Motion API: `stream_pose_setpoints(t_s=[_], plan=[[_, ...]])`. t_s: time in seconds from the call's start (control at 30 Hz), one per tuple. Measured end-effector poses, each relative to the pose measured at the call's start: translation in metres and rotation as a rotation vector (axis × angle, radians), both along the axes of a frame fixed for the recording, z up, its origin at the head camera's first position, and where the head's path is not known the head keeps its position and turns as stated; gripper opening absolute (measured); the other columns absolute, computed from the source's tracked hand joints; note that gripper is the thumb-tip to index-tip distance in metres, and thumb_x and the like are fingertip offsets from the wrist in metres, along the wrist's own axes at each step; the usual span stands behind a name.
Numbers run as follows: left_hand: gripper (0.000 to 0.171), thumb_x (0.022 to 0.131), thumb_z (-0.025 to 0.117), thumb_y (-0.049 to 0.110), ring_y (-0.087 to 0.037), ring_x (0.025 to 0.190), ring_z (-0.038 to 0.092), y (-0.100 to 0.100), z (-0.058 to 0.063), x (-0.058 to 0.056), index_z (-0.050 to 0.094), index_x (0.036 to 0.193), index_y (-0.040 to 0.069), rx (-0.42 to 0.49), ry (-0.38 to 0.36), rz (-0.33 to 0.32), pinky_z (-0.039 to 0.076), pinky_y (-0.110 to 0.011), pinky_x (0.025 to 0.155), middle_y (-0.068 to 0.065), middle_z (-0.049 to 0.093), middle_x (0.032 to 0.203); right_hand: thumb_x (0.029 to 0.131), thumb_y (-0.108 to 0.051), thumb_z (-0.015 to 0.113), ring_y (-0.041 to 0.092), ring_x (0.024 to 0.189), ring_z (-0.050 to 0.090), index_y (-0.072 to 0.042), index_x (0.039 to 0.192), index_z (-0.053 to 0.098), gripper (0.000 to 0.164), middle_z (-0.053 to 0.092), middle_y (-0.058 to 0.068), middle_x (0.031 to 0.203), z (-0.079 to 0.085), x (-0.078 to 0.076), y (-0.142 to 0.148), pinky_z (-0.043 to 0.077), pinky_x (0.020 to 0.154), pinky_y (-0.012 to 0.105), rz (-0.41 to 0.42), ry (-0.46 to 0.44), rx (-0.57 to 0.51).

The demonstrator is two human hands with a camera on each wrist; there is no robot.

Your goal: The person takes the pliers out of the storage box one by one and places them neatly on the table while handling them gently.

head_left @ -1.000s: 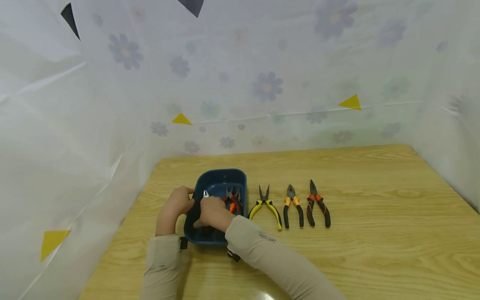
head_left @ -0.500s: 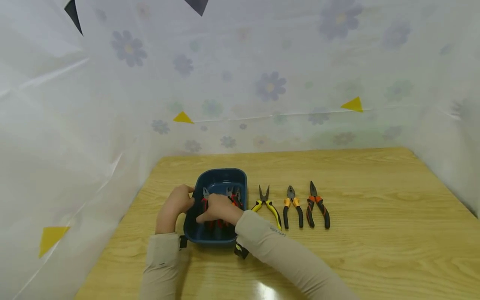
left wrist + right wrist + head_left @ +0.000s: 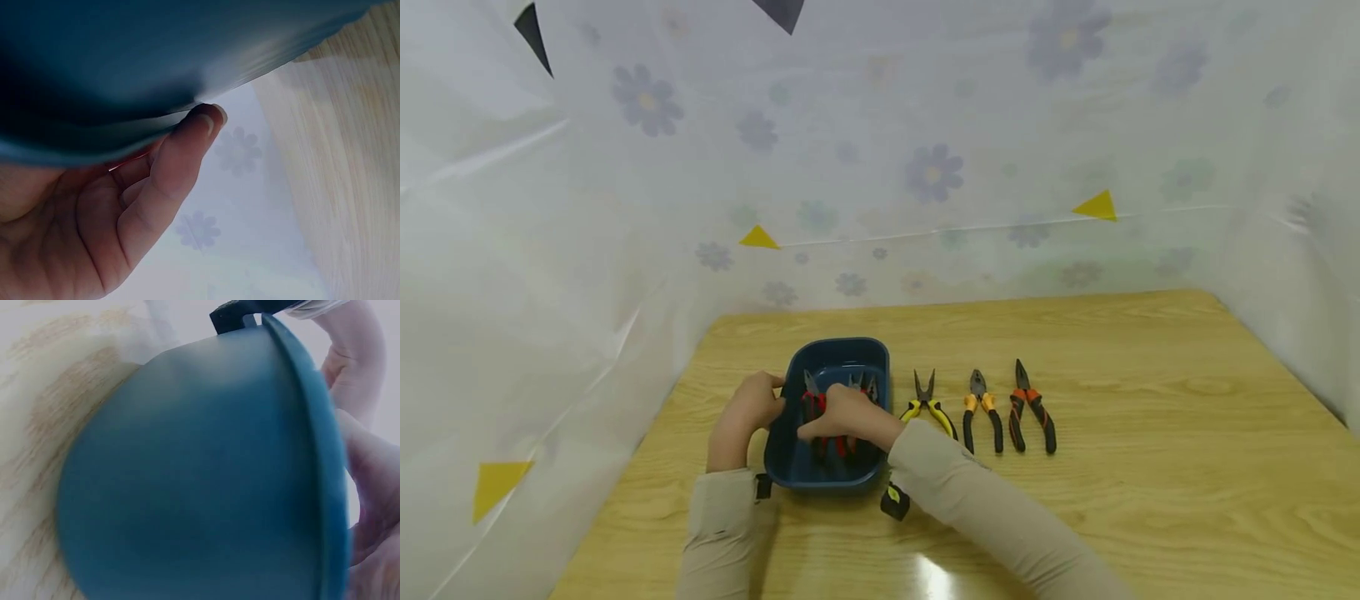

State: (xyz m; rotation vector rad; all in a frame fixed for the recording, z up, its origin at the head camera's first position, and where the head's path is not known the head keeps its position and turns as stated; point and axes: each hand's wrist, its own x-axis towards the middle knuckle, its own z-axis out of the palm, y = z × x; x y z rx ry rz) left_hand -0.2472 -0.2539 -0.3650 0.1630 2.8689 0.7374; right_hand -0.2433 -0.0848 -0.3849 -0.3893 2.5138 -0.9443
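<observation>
A dark blue plastic bin sits on the table with several red-handled pliers in it. My left hand grips its left wall; in the left wrist view, the fingers press against the bin's side. My right hand reaches into the bin over the pliers, thumb pointing left. Its fingers are hidden, so any hold on a tool cannot be made out. One pair of pliers lies left of that hand, and other plier heads show beyond it. The bin's wall fills most of the right wrist view.
Right of the bin, yellow-and-black needle-nose pliers, orange-and-black pliers and red-orange-and-black long-nose pliers lie in a row on the wooden table. Flower-printed sheeting encloses the table's back and sides.
My right hand has shifted right inside the bin, uncovering the pliers on the left and red handles below it. My left hand stays on the bin's wall. The row of pliers is unmoved.
</observation>
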Motion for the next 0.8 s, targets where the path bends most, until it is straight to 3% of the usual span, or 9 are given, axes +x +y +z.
stream_pose_setpoints(t_s=[0.2, 0.33, 0.53, 0.63, 0.8], plan=[[0.044, 0.089, 0.051, -0.002, -0.013, 0.047, 0.054, -0.001, 0.001, 0.003, 0.05, 0.131, -0.015, 0.012, 0.008, -0.014, 0.049, -0.027, 0.05, -0.008, 0.056, 0.057, 0.08, -0.041, 0.074, 0.015, 0.036, 0.045, -0.014, 0.051, 0.049, 0.047, 0.038, -0.002, 0.041, 0.008, 0.003, 0.009, 0.037, 0.037, 0.026, -0.035, -0.025, -0.065], [0.044, 0.089, 0.051, -0.002, -0.015, 0.049, 0.057, -0.001, 0.001, 0.004, 0.05, 0.131, -0.015, 0.005, 0.01, -0.024, 0.05, -0.028, 0.051, -0.01, 0.061, 0.063, 0.079, -0.036, 0.076, 0.017, 0.04, 0.051, -0.012, 0.052, 0.053, 0.043, 0.045, 0.0, 0.043, 0.013, 0.006, 0.016, 0.044, 0.041, 0.028, -0.069, -0.046, -0.118], [0.045, 0.088, 0.051, -0.003, -0.018, 0.048, 0.059, -0.002, 0.002, 0.005, 0.049, 0.131, -0.016, 0.001, 0.023, -0.037, 0.05, -0.029, 0.05, -0.011, 0.061, 0.06, 0.076, -0.031, 0.078, 0.032, 0.058, 0.065, -0.007, 0.062, 0.061, 0.033, 0.059, 0.009, 0.054, 0.021, 0.01, 0.027, 0.055, 0.056, 0.041, -0.082, -0.051, -0.214], [0.045, 0.087, 0.051, -0.003, -0.019, 0.048, 0.061, -0.003, 0.001, 0.005, 0.05, 0.13, -0.016, 0.001, 0.028, -0.037, 0.052, -0.03, 0.051, -0.011, 0.062, 0.06, 0.077, -0.031, 0.078, 0.034, 0.064, 0.066, -0.001, 0.081, 0.065, 0.033, 0.064, 0.012, 0.065, 0.024, 0.011, 0.032, 0.056, 0.061, 0.044, -0.077, -0.053, -0.241], [0.044, 0.087, 0.051, -0.003, -0.019, 0.047, 0.061, -0.003, 0.0, 0.004, 0.05, 0.13, -0.016, -0.004, 0.04, -0.042, 0.052, -0.03, 0.05, -0.01, 0.061, 0.057, 0.077, -0.033, 0.078, 0.03, 0.059, 0.065, 0.006, 0.126, 0.053, 0.067, 0.066, 0.01, 0.075, 0.025, 0.012, 0.041, 0.055, 0.061, 0.036, -0.081, -0.047, -0.252]])
